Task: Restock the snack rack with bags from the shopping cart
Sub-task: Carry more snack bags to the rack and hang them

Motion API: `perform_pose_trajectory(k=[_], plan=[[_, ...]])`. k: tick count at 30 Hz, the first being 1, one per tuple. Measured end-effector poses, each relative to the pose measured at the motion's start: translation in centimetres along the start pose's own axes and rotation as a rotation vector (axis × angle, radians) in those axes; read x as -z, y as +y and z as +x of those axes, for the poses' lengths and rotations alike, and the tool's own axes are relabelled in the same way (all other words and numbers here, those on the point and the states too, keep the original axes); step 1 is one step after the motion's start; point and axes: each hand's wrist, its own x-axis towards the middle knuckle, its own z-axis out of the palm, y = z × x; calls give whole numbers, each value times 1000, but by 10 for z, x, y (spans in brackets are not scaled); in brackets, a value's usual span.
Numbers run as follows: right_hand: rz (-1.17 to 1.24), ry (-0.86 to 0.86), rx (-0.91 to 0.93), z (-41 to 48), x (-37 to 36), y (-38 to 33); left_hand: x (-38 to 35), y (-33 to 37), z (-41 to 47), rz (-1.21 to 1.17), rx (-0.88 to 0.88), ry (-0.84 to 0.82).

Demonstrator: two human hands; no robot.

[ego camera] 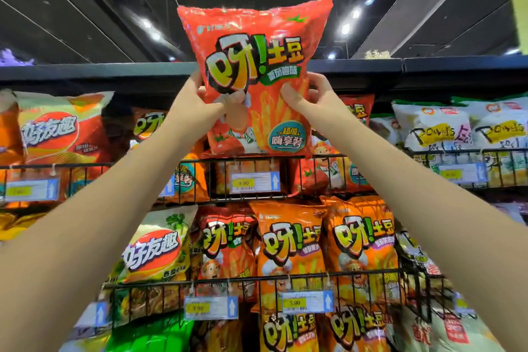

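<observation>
Left hand (200, 101): fingers curled behind the left edge of the bag, thumb pressed flat on its front; a firm pinch at mid-height. Bare forearm runs down to the lower left of the frame.

Right hand (307, 97): thumb laid on the bag's front, fingers wrapped round the right edge; pinching likewise. Bare forearm runs down to the lower right of the frame.

Held item: large glossy red foil snack bag (255, 77) printed with yellow-green lettering and potato sticks, teal badge at its lower right. Upright, front facing the camera, centre of the frame. Its top rises above the dark top shelf board (100, 71); its bottom edge sits just at the rim of the upper black wire basket (328, 177), whether touching cannot be told.

Upper basket, centre: matching red bags (325, 171) standing behind the held one; white-and-yellow price tag (254, 181) clipped to the wire front.

Upper left of frame: yellow-and-red crisp bag (63, 128).

Upper right of frame: white snack bags with yellow labels (440, 128).

Lower black wire basket (257, 280), lower centre: orange bags of the same brand (288, 246), one red bag (225, 246) to their left, and a pale green-and-red crisp bag (157, 248) further left. Price tags clipped along its front.

Background, top of frame: dark ceiling with spot lights (345, 28).
</observation>
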Motion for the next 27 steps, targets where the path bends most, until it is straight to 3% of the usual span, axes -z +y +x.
perform_pose_trajectory(k=[9, 19, 27], plan=[[85, 38, 32, 17, -18, 16, -5, -22, 17, -9, -33, 51], [-322, 11, -73, 18, -28, 47, 0, -50, 3, 178, 68, -108], [-567, -164, -198, 14, -31, 46, -3, -58, 0, 303, 179, -199]])
